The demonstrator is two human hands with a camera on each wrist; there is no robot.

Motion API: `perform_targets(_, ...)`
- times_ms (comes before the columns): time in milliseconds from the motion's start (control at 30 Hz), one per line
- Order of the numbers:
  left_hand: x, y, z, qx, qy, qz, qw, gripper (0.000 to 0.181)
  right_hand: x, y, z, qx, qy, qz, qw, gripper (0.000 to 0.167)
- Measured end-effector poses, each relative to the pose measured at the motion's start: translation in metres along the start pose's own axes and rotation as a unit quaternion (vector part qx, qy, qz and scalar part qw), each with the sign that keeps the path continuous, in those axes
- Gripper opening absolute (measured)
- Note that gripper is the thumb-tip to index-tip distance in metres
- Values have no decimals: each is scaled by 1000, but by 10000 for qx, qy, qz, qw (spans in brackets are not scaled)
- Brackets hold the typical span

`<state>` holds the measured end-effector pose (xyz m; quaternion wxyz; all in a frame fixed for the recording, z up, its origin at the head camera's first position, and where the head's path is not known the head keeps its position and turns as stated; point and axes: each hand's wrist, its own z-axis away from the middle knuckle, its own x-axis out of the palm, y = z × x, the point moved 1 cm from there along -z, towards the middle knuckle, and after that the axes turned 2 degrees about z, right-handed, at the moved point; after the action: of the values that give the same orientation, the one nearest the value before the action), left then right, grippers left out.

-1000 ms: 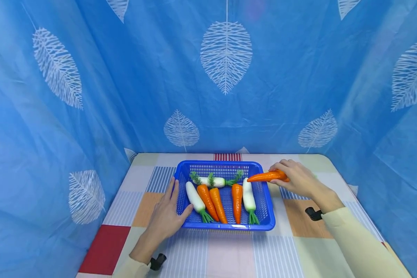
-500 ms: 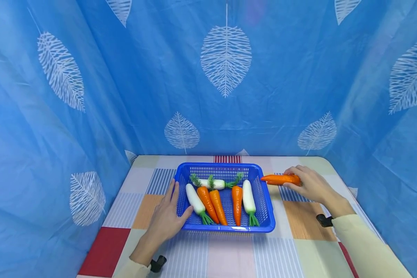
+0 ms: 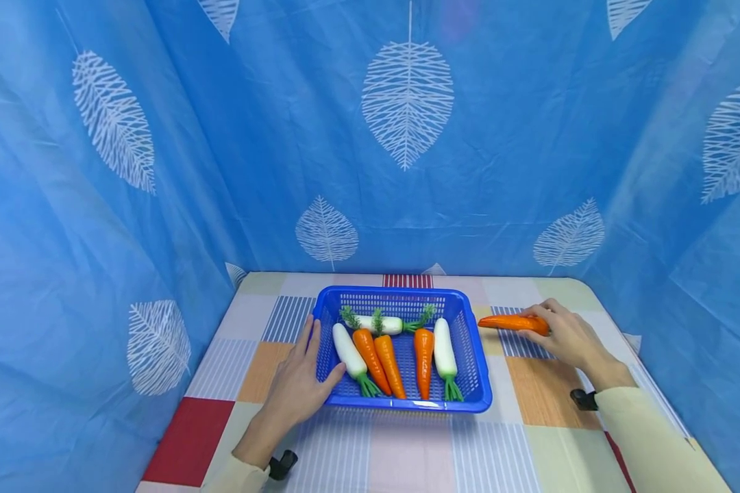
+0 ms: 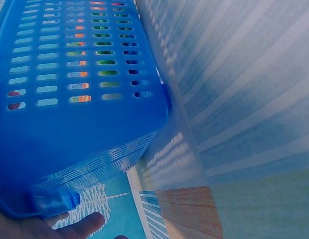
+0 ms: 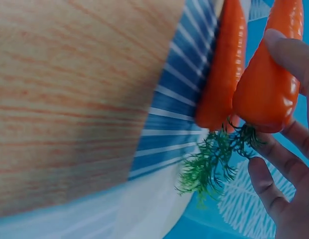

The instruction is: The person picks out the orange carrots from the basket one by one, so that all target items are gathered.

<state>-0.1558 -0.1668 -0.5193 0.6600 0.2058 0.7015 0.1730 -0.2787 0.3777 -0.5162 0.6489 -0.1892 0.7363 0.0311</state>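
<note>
A blue plastic basket (image 3: pixel 410 405) stands on the table, holding several carrots and white radishes. Along its left rim lies my left hand (image 3: pixel 296 383), fingers straight and thumb at the front corner; fingertips (image 4: pixel 89 224) show beneath the basket's rim in the left wrist view. To the right of the basket, my right hand (image 3: pixel 564 335) grips an orange carrot (image 3: pixel 508 322) with its tip pointing left. In the right wrist view the thumb presses this held carrot (image 5: pixel 269 94). A second carrot (image 5: pixel 227 64) lies right beside it; whether the hand holds that too I cannot tell.
White radishes (image 3: pixel 349 350) (image 3: pixel 445 348) lie in the basket on either side of carrots (image 3: pixel 390 366) (image 3: pixel 424 363), with another radish (image 3: pixel 379 324) across the back. A checked cloth (image 3: pixel 410 452) covers the table. Blue leaf-print curtains (image 3: pixel 407 226) hang around it.
My right hand has moved right with the carrot, from above the basket's right rim to over the table beside it. My left hand and the basket have stayed in place.
</note>
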Motion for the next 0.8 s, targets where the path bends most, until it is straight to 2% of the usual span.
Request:
perform_targets(267, 1, -1, 0, 22, 37, 10, 10000, 103, 16, 7, 0, 21, 78, 378, 9993, 52)
perform_targets(633, 1, 0, 0, -5, 24, 27, 10000, 104, 28, 11, 4, 146, 115, 336, 9993, 55)
perform_targets(800, 1, 0, 0, -29, 19, 21, 10000, 104, 30, 11, 7, 86, 160, 430, 9989, 56)
